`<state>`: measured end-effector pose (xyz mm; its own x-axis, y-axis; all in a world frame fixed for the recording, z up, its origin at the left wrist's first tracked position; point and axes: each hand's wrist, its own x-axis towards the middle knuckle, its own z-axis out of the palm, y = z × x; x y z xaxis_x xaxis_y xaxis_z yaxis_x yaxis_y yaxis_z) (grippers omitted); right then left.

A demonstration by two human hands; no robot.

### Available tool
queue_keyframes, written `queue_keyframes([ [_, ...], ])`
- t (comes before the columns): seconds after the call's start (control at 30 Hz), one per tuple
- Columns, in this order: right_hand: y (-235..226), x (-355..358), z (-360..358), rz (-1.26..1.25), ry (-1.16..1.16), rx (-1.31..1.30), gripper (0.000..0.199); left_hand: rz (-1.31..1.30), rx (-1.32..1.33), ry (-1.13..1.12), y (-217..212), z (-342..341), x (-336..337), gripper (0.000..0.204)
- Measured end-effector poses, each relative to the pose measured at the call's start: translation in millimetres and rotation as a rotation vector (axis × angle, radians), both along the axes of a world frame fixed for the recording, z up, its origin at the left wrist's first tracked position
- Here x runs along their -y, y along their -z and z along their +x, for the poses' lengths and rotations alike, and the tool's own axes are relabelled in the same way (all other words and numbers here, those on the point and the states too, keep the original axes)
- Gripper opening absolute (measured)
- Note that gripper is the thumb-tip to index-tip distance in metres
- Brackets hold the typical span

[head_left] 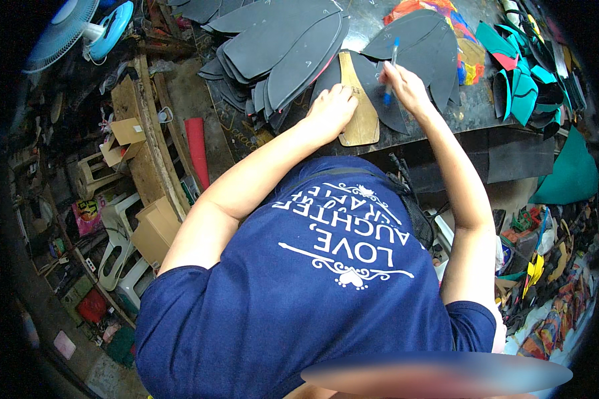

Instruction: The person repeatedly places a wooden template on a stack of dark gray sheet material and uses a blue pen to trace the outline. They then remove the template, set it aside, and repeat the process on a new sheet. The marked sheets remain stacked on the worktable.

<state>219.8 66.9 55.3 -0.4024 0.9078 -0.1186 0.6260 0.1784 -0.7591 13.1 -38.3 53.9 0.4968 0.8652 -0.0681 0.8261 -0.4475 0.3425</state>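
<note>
My left hand (331, 112) rests on a flat wooden paddle-shaped template (363, 126), its fingers bent and pressed together on the narrow part. Beneath the template lies a dark grey sheet piece (394, 118), near the front edge of the table. Just right of the template, my right hand (404, 85) is closed round a blue pen (396, 48), held nearly upright. The tip of the pen is blurred, so I cannot tell whether it touches the sheet. A large rounded dark piece (416, 40) lies behind my right hand.
A pile of dark leaf-shaped pieces (273, 40) covers the table's left side. Teal and black scraps (519, 83) and a multicoloured cloth (469, 50) lie to the right. On the left stand a blue fan (63, 33), wooden boards (140, 139), plastic chairs (118, 233) and a red roll (197, 151).
</note>
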Motion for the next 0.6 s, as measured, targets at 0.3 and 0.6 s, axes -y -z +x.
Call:
queue_keyframes([
  [0.3,11.4,-31.7,-64.1,-0.077,0.041,-0.347,0.007,0.061,-0.031,-0.032,1.7,4.3,-8.0,0.077],
  [0.6,21.9,-36.6,-70.5,0.234,-0.142,-0.083,0.015,0.051,-0.029,-0.036,7.2,3.7,-9.3,0.079],
])
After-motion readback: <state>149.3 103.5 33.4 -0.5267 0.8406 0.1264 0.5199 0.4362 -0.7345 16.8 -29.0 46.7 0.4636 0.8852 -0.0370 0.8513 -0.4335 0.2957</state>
